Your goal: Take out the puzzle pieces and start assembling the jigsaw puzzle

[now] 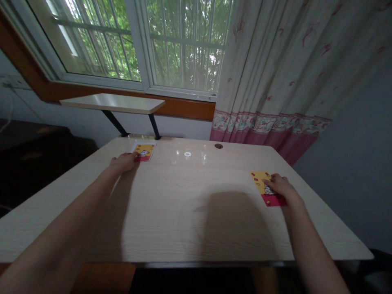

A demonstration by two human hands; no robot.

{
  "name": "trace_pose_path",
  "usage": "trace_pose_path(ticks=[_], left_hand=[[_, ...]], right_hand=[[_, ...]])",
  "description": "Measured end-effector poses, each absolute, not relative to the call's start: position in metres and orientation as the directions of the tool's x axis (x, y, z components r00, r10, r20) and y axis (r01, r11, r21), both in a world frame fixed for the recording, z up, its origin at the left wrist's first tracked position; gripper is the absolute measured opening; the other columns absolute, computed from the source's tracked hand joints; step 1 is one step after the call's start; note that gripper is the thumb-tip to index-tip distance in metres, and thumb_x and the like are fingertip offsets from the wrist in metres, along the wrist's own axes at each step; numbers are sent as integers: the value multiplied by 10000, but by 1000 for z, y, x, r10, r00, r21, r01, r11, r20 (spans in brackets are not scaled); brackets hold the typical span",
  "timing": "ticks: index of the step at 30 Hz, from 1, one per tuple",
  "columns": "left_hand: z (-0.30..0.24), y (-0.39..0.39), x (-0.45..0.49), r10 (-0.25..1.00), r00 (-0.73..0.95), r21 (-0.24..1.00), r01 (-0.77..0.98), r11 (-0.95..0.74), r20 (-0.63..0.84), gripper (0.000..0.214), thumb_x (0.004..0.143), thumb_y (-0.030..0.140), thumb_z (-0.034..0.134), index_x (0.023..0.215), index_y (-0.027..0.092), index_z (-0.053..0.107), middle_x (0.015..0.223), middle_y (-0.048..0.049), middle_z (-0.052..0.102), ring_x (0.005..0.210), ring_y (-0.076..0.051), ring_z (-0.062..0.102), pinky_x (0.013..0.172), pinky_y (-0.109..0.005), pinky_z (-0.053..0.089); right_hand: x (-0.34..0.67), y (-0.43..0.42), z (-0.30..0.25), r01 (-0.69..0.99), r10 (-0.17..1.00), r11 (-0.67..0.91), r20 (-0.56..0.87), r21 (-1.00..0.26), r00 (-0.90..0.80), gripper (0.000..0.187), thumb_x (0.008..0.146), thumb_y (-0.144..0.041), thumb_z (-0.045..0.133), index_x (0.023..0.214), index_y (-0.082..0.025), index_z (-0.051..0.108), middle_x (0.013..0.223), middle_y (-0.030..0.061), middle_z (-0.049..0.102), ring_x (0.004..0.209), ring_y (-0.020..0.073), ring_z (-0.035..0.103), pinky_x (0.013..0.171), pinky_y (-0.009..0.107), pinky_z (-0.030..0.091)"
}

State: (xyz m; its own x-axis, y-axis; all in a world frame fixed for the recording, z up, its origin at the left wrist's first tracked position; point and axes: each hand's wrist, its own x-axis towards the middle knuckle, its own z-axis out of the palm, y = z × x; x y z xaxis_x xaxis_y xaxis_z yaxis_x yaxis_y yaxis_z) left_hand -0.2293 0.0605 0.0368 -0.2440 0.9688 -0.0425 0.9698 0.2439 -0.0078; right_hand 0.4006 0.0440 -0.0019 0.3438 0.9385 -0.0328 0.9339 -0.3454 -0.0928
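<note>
My left hand (124, 161) reaches to the far left of the desk. Its fingers are closed at the left edge of a yellow-and-red printed card (146, 150), which has a small white cartoon figure and a pale border. Over on the right, my right hand (282, 185) grips a similar yellow-and-red printed card (260, 179), thumb and fingers on its upper right part. That hand covers some of the cartoon figure on it. Both cards lie on or very near the desktop; any small gap beneath them cannot be made out.
The pale wood desk (183, 212) has a raised shelf (113, 103) on black legs at its back left. A round brown cable hole (218, 146) lies near the back edge. Behind are a barred window (183, 49) and a floral curtain (269, 81).
</note>
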Motion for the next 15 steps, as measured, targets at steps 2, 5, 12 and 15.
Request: trace_pose_path(ticks=[2,5,12,15], left_hand=[[38,56,-228,970,-239,-11,971,238,-40,407,936,171,315,1322,146,441,1317,-125,503,1140,-297,446,929,-549,375],[42,48,-223,972,-234,-28,972,234,-19,384,941,192,308,1293,163,458,1309,-112,507,1141,-288,436,925,-542,379],[64,39,-150,987,-102,-94,989,114,121,394,911,262,319,1179,68,533,1245,-220,520,1139,-362,464,898,-521,396],[64,34,-89,993,56,-73,996,-49,101,351,880,291,367,1068,129,616,1115,-173,608,1058,-325,531,873,-464,418]], right_hand=[[381,42,3,944,949,-312,-93,-112,302,639,839,-619,419,1266,-151,499,1141,203,571,1033,299,609,814,389,473],[347,35,11,958,958,-272,-125,-93,260,632,857,-620,382,1268,-150,478,1162,205,553,1043,328,602,820,409,464],[285,25,21,996,996,-70,-62,-47,67,621,874,-627,371,1242,-140,485,1101,181,611,984,318,628,799,391,462],[270,33,28,999,995,-25,-100,-37,22,679,852,-666,380,1302,-162,445,1092,183,635,993,324,625,789,398,460]])
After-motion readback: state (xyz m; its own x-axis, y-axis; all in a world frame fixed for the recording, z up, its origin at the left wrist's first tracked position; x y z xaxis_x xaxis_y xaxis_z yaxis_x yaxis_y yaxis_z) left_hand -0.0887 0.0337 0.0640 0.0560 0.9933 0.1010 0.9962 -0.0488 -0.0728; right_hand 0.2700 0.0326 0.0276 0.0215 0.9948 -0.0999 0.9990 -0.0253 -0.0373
